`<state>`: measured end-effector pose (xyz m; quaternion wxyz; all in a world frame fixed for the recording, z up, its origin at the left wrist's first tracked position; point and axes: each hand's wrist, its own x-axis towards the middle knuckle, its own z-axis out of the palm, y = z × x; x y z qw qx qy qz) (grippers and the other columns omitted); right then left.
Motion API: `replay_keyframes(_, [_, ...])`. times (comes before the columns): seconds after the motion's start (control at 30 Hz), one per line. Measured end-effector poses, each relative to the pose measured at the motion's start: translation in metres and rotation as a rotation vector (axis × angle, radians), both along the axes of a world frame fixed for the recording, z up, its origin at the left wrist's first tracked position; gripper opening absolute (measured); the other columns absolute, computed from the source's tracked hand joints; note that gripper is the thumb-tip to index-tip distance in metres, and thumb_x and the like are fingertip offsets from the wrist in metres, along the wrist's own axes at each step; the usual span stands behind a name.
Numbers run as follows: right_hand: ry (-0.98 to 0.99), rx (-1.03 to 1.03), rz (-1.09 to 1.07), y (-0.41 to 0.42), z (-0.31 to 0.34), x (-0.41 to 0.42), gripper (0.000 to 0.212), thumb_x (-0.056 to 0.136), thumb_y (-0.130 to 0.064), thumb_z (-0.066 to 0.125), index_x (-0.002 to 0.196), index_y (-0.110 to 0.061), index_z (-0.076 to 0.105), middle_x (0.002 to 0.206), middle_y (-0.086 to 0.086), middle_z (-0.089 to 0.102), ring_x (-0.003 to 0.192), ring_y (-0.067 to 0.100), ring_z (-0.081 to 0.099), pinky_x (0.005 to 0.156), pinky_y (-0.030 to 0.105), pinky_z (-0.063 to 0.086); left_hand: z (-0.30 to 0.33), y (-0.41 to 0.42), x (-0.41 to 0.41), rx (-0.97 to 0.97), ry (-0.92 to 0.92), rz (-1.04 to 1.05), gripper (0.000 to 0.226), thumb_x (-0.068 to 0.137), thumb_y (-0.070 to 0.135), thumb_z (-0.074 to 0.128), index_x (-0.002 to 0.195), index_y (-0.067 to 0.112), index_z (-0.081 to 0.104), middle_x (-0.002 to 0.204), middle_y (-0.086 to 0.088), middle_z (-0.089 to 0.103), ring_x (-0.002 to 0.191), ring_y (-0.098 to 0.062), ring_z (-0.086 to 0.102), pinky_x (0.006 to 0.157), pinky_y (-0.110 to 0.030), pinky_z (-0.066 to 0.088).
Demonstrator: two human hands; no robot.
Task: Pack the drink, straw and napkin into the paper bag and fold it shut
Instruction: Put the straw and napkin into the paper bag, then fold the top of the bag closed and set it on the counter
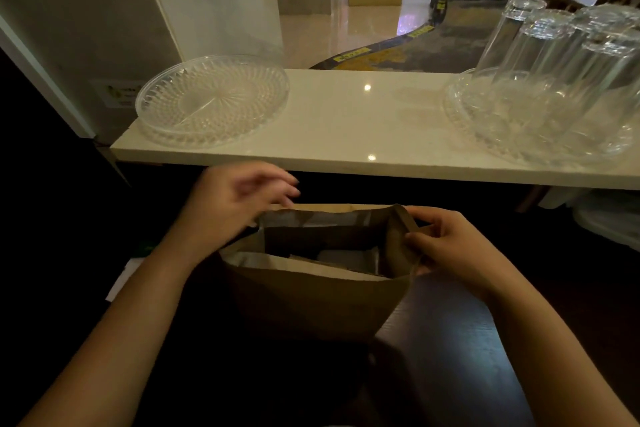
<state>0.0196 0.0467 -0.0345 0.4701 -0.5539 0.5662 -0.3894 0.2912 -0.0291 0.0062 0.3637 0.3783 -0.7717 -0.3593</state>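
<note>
A brown paper bag (311, 302) stands upright on the dark lower counter in front of me, its mouth open. Inside it I make out dim pale and grey shapes (343, 258); which items they are I cannot tell. My right hand (450, 246) pinches the bag's right top edge. My left hand (239, 198) hovers at the bag's left rear rim, fingers loosely curled and blurred; whether it grips the paper is unclear. No drink, straw or napkin shows outside the bag.
A white raised counter (346, 121) runs across just beyond the bag. On it sit an empty cut-glass plate (211, 100) at the left and a glass tray (533, 121) bearing several upturned glasses (554, 45) at the right.
</note>
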Motion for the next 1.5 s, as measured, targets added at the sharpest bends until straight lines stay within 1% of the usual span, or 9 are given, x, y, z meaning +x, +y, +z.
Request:
replay_keyframes(0.13, [-0.010,-0.050,-0.069,0.002,0.000,0.003,0.035,0.089,0.001,0.051,0.109,-0.026,0.061,0.067,-0.002,0.073,0.062,0.003,0.070,0.048,0.010,0.049,-0.051,0.028,0.045,0.024,0.529,0.500,0.027,0.085,0.048,0.043,0.086,0.034,0.065,0.081,0.011,0.070,0.080,-0.005,0.065,0.070,-0.015,0.053])
replay_keyframes(0.37, [-0.230,-0.204,-0.241,0.036,-0.023,0.015,0.031,0.085,-0.029,0.045,0.113,-0.025,0.057,0.087,-0.009,0.073,0.080,0.000,0.068,0.058,0.011,0.053,-0.129,0.083,0.062,0.318,0.279,0.324,0.052,0.063,0.066,0.065,0.106,0.037,0.058,0.108,0.020,0.067,0.104,0.002,0.060,0.082,-0.010,0.050])
replay_keyframes(0.5, [-0.178,-0.181,-0.170,0.066,-0.056,0.022,0.035,0.087,-0.010,0.052,0.103,-0.041,0.056,0.097,-0.037,0.066,0.090,-0.013,0.062,0.066,0.003,0.049,-0.138,0.082,0.053,0.372,0.134,0.347,0.042,0.070,0.023,0.078,0.098,0.048,0.060,0.102,0.026,0.068,0.104,0.006,0.058,0.081,-0.013,0.048])
replay_keyframes(0.67, [-0.045,-0.114,-0.142,0.066,-0.084,0.030,0.055,0.074,0.007,0.067,0.091,-0.045,0.064,0.099,-0.024,0.070,0.093,-0.003,0.064,0.074,0.008,0.051,-0.140,0.073,0.043,0.370,0.161,0.327,0.048,0.076,0.002,0.068,0.088,0.048,0.064,0.096,0.034,0.067,0.095,0.010,0.061,0.070,-0.003,0.047])
replay_keyframes(0.93, [-0.133,-0.102,-0.132,0.033,-0.091,0.037,0.027,0.084,0.003,0.058,0.093,-0.021,0.067,0.081,-0.022,0.074,0.078,-0.003,0.067,0.065,0.009,0.051,-0.135,0.048,0.035,0.437,0.259,0.324,0.031,0.079,0.003,0.066,0.092,0.031,0.064,0.080,0.028,0.072,0.083,0.006,0.065,0.062,-0.006,0.049])
replay_keyframes(1.1, [0.040,-0.200,-0.240,0.014,-0.087,0.037,0.034,0.080,-0.003,0.066,0.088,-0.035,0.058,0.101,0.002,0.062,0.101,0.020,0.058,0.083,0.033,0.052,-0.138,0.027,0.040,0.259,0.102,0.420,0.029,0.075,0.009,0.072,0.100,0.020,0.064,0.123,0.005,0.046,0.114,-0.019,0.049,0.090,-0.029,0.047])
replay_keyframes(1.2, [-0.113,-0.184,-0.228,0.005,-0.080,0.034,0.056,0.074,-0.004,0.072,0.105,-0.042,0.044,0.117,0.001,0.053,0.099,0.003,0.060,0.073,0.020,0.056,-0.125,0.020,0.038,0.328,0.167,0.353,0.061,0.069,0.016,0.077,0.101,0.055,0.042,0.112,0.015,0.052,0.104,-0.006,0.054,0.072,-0.019,0.049])
replay_keyframes(1.3, [-0.179,-0.111,-0.092,-0.005,-0.078,0.032,0.071,0.072,-0.001,0.074,0.120,-0.040,0.039,0.115,-0.010,0.055,0.097,-0.005,0.060,0.070,0.014,0.055,-0.118,0.011,0.033,0.375,0.157,0.266,0.072,0.064,0.010,0.081,0.100,0.057,0.039,0.105,0.016,0.055,0.088,0.006,0.061,0.058,-0.009,0.050])
replay_keyframes(1.5, [-0.123,-0.115,-0.113,-0.018,-0.077,0.026,0.021,0.076,-0.002,0.070,0.091,-0.017,0.065,0.089,0.000,0.072,0.075,0.001,0.069,0.059,0.014,0.054,-0.112,0.001,0.020,0.417,0.128,0.207,0.029,0.070,0.006,0.076,0.081,0.030,0.065,0.069,0.020,0.073,0.071,0.001,0.068,0.056,-0.009,0.050])
